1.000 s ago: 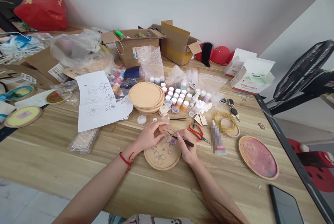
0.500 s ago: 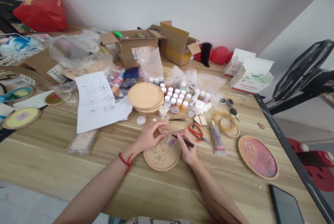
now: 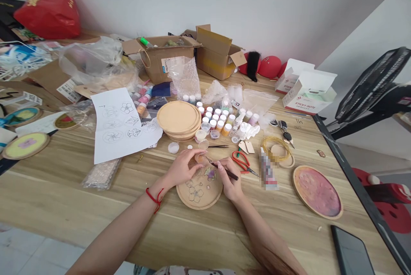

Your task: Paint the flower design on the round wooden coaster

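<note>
My left hand (image 3: 184,167) is closed round a small clear pot (image 3: 201,159) with something peach-coloured in it, above the far edge of a round wooden plate (image 3: 186,200). Flower outlines and a purple-tinted flower (image 3: 210,175) mark the plate. Pinched in my right hand (image 3: 231,183) is a slim tool with a dark handle (image 3: 231,175). Its thin tip points at the pot; whether it is a brush or a small scoop I cannot make out. Black tweezers (image 3: 218,146) lie just beyond my hands, and red-handled pliers (image 3: 246,164) lie to the right.
Behind stand stacked round wooden plates (image 3: 177,117) and several white-capped bottles (image 3: 220,124). Paper with flower drawings (image 3: 118,138) lies left. To the right are a blurred-out tube (image 3: 269,170), coiled golden wire (image 3: 272,144), a pink painted plate (image 3: 317,191) and a phone (image 3: 351,251).
The tool's tip has shifted slightly at the pot, and the pot is turned a little so that its inside shows more. Both hands otherwise stay in nearly the same place.
</note>
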`<move>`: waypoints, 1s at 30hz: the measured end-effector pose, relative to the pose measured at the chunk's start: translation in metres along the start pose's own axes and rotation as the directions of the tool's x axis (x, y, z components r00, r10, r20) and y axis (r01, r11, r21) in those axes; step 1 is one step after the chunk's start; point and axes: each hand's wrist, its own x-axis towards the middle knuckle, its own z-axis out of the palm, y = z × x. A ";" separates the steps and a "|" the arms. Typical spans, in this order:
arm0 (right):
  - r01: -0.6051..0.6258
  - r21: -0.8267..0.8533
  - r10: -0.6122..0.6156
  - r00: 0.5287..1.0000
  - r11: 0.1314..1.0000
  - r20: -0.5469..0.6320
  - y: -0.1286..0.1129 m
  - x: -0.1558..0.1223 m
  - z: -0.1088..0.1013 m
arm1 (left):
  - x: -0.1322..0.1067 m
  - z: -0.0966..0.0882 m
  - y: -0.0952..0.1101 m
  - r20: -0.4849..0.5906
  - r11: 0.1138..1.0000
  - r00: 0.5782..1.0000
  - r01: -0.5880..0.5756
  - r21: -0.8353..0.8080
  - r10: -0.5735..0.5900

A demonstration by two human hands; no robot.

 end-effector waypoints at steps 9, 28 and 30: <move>-0.022 0.004 0.022 0.999 1.000 0.024 0.002 0.000 -0.001 | 0.000 0.000 -0.001 0.003 1.000 1.000 -0.003 0.006 0.003; 0.307 -0.182 -0.288 0.950 0.934 0.123 -0.004 -0.009 0.008 | 0.001 0.000 -0.002 0.014 1.000 1.000 0.013 0.024 -0.014; 0.333 -0.192 -0.311 0.941 0.923 0.133 -0.005 -0.007 0.007 | 0.000 0.000 -0.003 0.012 1.000 1.000 0.010 0.026 -0.011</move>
